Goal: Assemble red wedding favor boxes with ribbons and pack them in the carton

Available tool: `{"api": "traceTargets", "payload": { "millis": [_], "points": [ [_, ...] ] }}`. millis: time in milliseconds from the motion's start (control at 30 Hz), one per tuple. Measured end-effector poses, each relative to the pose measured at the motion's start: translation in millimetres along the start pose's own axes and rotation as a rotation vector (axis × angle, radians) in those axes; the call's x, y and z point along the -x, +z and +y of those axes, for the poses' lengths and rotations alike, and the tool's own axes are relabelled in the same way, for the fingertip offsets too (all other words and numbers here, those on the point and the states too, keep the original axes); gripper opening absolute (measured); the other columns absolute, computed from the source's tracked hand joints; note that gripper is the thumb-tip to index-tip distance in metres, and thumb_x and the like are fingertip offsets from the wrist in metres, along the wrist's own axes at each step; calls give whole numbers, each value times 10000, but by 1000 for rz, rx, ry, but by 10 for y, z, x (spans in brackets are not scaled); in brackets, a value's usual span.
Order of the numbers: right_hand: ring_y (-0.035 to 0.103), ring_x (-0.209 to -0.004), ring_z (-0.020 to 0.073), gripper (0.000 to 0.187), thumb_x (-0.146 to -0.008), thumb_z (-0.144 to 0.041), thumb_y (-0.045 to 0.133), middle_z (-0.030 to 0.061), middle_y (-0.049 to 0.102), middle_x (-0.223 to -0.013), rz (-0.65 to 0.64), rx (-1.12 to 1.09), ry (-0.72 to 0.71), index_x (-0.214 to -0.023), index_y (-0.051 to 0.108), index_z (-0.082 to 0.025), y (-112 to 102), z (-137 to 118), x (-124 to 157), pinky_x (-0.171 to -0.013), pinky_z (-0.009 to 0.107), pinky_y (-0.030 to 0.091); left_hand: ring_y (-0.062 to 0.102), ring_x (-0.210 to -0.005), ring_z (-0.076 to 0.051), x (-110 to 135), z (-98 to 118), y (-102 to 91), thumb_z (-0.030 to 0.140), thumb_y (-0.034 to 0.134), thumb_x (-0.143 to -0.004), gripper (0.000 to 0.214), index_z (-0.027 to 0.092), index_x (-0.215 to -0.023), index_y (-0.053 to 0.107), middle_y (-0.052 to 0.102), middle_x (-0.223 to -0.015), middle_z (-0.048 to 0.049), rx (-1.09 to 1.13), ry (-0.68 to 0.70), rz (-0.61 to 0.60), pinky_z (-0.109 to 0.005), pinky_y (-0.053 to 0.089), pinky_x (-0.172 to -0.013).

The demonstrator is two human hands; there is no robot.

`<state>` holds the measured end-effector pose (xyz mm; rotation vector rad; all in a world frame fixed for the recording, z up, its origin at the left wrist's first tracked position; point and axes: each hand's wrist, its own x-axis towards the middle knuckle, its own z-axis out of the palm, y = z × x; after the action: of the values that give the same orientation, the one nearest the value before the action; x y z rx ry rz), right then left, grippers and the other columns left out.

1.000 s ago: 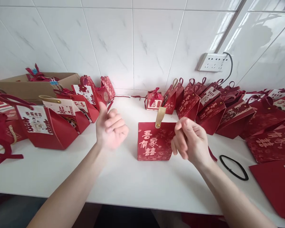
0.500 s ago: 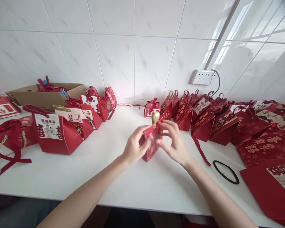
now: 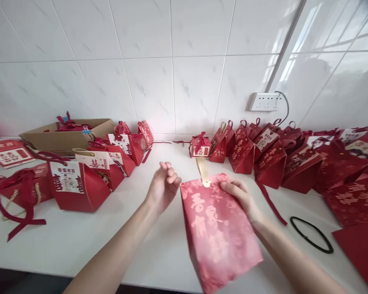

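In the head view my right hand (image 3: 242, 196) grips the upper right edge of a red gift box (image 3: 223, 237), thumb on its front. The box has pale lettering, a tapered top and a gold strap (image 3: 204, 173) with a round stud. It is tilted, its broad face towards me and slightly blurred. My left hand (image 3: 164, 188) is just left of the box's top corner, apart from it. Its fingers are loosely bent and hold nothing.
Red gift boxes (image 3: 79, 185) stand on the left, beside an open cardboard box (image 3: 58, 141) with ribbons. More boxes (image 3: 270, 165) crowd the right. A small bow-tied box (image 3: 200, 147) stands near the wall. A black loop (image 3: 311, 234) and a loose ribbon (image 3: 272, 206) lie on the white table (image 3: 153, 249).
The gift box has turned its broad face towards me and come closer. My left hand has let go of it and moved left; my right hand still holds its top edge.
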<state>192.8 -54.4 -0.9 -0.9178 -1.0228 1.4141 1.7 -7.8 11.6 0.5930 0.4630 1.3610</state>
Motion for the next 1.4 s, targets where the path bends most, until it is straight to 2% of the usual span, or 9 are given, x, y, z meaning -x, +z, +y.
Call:
{"api": "traceTargets", "payload": {
  "millis": [100, 233, 400, 500, 600, 733, 867, 1100, 1400],
  "points": [
    [559, -446, 132, 254, -546, -383, 786, -14, 606, -509, 1, -89, 130, -578, 629, -186, -4, -32, 37, -447, 227, 461, 220, -272, -8, 86, 16, -20, 398, 585, -856, 389, 162, -572, 462, 261, -363, 117, 164, -219, -123, -123, 298, -354],
    [567, -436, 151, 233, -489, -358, 774, 7, 618, -506, 42, -126, 236, -558, 630, -189, 2, -51, 42, -439, 251, 471, 101, -262, -5, 135, 11, -86, 559, 662, -731, 470, 169, -562, 462, 223, -345, 130, 191, -270, -321, -140, 259, -317],
    [534, -406, 138, 240, -524, -371, 751, -2, 591, -480, 48, -92, 169, -544, 599, -187, 34, 4, 21, -401, 240, 443, 214, -272, -20, 72, -38, -39, 503, 627, -792, 453, 164, -563, 433, 263, -338, 117, 2, -250, -172, -136, 274, -355],
    [519, -413, 115, 246, -585, -366, 744, -23, 575, -488, 78, -71, 24, -562, 579, -185, 50, 62, -12, -410, 218, 433, 448, -369, -66, 37, -101, -6, 673, 526, -765, 545, 157, -589, 500, 479, -429, 50, -168, -181, -105, -173, 360, -413],
    [551, -480, 120, 233, -661, -395, 713, -29, 593, -550, 100, 3, -108, -652, 610, -187, 41, 125, -63, -473, 223, 466, 636, -633, -174, 42, -179, -22, 752, 513, -698, 626, 157, -858, 627, 677, -723, -37, -322, -127, -190, -287, 500, -607],
    [594, -606, 146, 255, -740, -445, 652, -9, 639, -686, 105, 159, -263, -755, 623, -192, 4, 188, -118, -564, 253, 499, 643, -734, -179, 82, -262, -75, 507, 694, -710, 394, 170, -893, 604, 676, -812, -23, -621, -61, -230, -286, 506, -670],
    [575, -597, 136, 248, -787, -433, 618, -12, 614, -684, 83, 291, -386, -725, 586, -195, -3, 172, -83, -534, 245, 486, 579, -630, -113, 146, -256, -59, 394, 667, -764, 243, 175, -777, 562, 604, -695, 27, -835, 121, -151, -216, 471, -576],
    [610, -648, 115, 64, -766, -221, 683, -25, 673, -757, 51, 483, -683, -815, 642, -232, 41, 33, 44, -588, 225, 500, 621, -757, -109, 252, -202, 20, 207, 613, -792, 52, 192, -837, 636, 678, -809, 8, -1101, 509, -405, -189, 484, -706],
    [637, -660, 119, 77, -777, -204, 674, -23, 689, -777, 87, 596, -730, -830, 621, -224, 76, 67, 58, -595, 225, 517, 610, -681, -113, 262, -293, -2, 260, 603, -803, 81, 190, -764, 616, 659, -716, 16, -1098, 550, -339, -201, 474, -648]
  ]
}}
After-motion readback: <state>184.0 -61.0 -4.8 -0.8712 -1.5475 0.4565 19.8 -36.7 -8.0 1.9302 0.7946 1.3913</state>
